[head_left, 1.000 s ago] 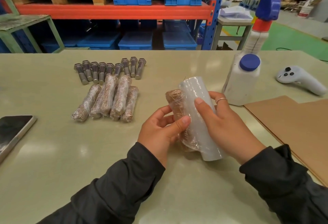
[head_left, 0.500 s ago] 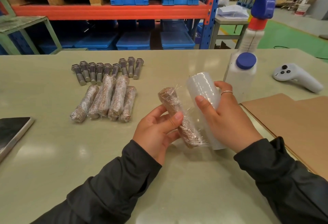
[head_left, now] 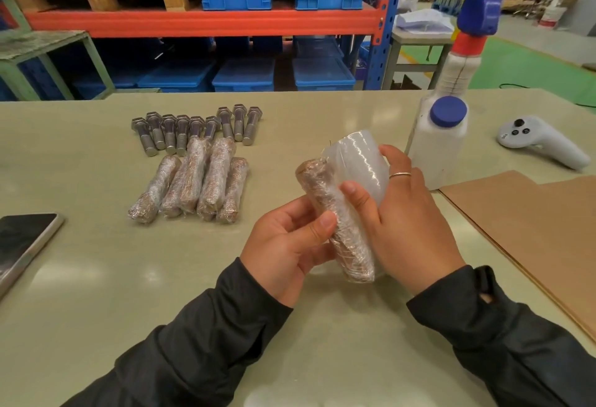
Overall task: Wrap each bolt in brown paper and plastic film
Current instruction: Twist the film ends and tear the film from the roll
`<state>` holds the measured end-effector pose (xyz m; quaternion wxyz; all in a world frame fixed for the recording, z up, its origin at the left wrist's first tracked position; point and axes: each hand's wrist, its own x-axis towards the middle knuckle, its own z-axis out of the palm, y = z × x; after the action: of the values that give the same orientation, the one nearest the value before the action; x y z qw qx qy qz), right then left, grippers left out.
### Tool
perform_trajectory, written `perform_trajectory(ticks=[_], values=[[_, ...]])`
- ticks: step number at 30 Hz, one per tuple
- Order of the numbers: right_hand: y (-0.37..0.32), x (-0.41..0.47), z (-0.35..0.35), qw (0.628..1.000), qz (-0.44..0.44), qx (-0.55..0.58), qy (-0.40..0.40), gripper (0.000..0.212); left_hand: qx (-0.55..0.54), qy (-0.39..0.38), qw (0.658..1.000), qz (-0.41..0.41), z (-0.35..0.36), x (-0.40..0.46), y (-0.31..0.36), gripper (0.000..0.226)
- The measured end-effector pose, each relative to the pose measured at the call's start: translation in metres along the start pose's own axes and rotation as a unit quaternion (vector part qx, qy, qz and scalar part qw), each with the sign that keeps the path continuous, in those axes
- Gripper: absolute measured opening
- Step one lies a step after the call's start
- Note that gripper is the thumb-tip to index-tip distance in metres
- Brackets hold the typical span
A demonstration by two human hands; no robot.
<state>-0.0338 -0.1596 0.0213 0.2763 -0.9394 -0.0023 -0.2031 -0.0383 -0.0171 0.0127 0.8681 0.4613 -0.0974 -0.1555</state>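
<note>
Before you lies the pale green table (head_left: 96, 277), and on its right edge the brown paper sheets (head_left: 532, 229). Behind them stands a white bottle (head_left: 435, 152) with a blue cap, and further right a white controller (head_left: 538, 142). At the left edge rests a dark phone (head_left: 22, 239). Far across the table nine bare bolts (head_left: 193, 127) lie in a row, and just in front of them the five wrapped bolts (head_left: 196, 184), side by side and touching. Your right hand (head_left: 409, 223) curls round the roll of plastic film (head_left: 358, 161), thumb across its front. Your left hand (head_left: 287, 245) grips the paper-wrapped bolt (head_left: 335, 223), held above the table, thumb pressed on its film-covered side, the bolt lying right against the roll.
</note>
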Motion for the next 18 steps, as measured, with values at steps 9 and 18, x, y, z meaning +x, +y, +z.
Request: perform_trajectory(ticks=[9,18], values=[[0.005,0.001,0.004,0.999,0.032,0.028,0.009,0.081,-0.101,0.052,0.992,-0.056,-0.002,0.005,-0.006,0.034],[0.001,-0.002,-0.002,0.994,0.076,0.054,-0.057,0.084,-0.055,0.082,0.995,-0.016,0.003,0.007,-0.01,0.042]])
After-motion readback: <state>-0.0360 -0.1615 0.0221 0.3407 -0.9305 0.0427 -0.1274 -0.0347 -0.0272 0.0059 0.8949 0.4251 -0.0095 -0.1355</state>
